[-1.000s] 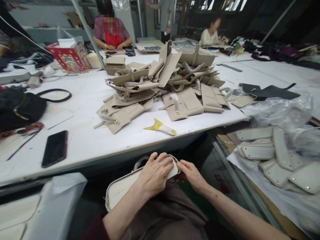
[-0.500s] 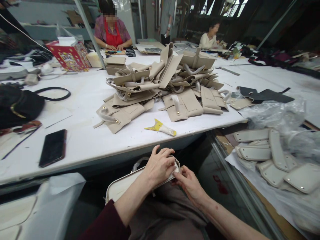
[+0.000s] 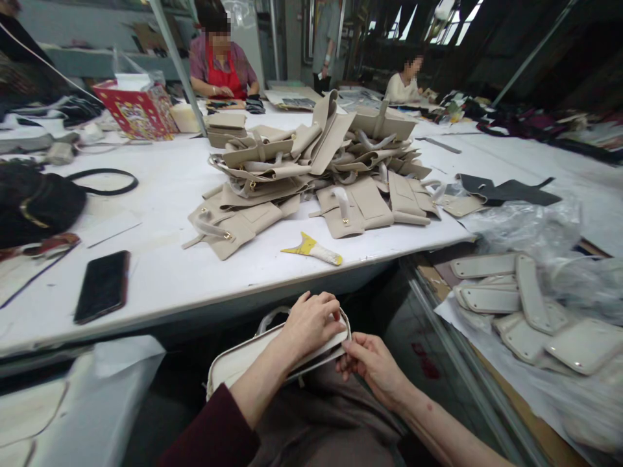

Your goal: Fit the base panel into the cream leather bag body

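Observation:
A cream handbag [image 3: 238, 360] lies across my lap, below the table's front edge, its wrapped handle [image 3: 273, 318] sticking up behind. My left hand [image 3: 311, 324] rests over the bag's right end, with its fingers bent round the upper edge. At the same end my right hand [image 3: 372, 363] pinches the lower rim between thumb and forefinger. A dark gap shows between the bag's panel and its rim there. My left forearm and fingers cover part of the bag.
On the white table [image 3: 160, 227] are a heap of beige bag pieces [image 3: 311, 155], a yellow-and-white scraper-like tool [image 3: 311, 248] and a phone [image 3: 103, 287]. Cream panels with studs [image 3: 530, 305] lie to the right beside clear plastic [image 3: 530, 220]. Other people work across the table.
My right hand has shifted slightly right and down with the rim, and the gap at the bag's end has widened. My left fingers have curled in more.

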`<state>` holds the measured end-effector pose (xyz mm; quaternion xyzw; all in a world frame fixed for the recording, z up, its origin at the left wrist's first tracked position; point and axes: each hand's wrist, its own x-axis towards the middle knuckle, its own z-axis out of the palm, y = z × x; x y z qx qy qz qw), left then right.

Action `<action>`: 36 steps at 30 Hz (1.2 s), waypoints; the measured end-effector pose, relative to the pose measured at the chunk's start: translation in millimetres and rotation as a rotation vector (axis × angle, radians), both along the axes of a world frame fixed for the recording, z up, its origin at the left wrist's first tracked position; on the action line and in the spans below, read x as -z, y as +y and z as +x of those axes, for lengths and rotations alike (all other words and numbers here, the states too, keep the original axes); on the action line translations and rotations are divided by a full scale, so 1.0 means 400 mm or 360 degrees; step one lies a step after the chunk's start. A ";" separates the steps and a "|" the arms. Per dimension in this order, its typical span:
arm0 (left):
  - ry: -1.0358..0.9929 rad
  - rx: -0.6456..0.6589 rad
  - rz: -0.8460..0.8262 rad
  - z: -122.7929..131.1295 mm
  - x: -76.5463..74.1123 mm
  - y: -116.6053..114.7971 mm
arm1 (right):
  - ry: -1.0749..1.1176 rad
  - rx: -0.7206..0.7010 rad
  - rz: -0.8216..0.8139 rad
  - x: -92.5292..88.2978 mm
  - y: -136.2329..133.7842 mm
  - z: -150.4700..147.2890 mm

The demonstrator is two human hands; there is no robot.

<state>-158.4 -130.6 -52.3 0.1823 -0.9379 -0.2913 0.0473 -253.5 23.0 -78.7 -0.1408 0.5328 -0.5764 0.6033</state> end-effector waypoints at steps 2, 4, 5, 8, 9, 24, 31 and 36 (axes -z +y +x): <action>-0.0017 0.0012 0.0009 -0.004 0.002 0.000 | 0.0042 -0.0060 0.0068 -0.005 0.014 0.000; -0.0035 0.0031 0.0025 -0.006 0.005 0.002 | 0.0076 -0.0119 0.0138 -0.002 0.020 0.002; -0.0046 0.0020 0.0037 -0.007 0.006 0.003 | 0.0135 -0.0147 0.0156 0.003 0.018 0.003; -0.0071 -0.0061 0.0068 -0.007 0.007 0.003 | 0.0512 -0.0159 0.0146 0.023 0.004 0.001; -0.0071 -0.0077 0.0077 -0.007 0.007 0.003 | 0.0676 -0.0120 0.0142 0.029 -0.001 -0.002; -0.0114 -0.0158 0.0043 -0.008 0.008 0.006 | 0.0951 -0.0167 0.0178 0.051 -0.061 -0.081; -0.0110 -0.0171 0.0043 -0.008 0.008 0.009 | 0.1521 -0.0473 0.0155 0.028 -0.054 -0.104; -0.0089 -0.0221 0.0000 -0.004 0.015 0.016 | 0.1865 -0.0531 0.0027 0.000 -0.079 -0.125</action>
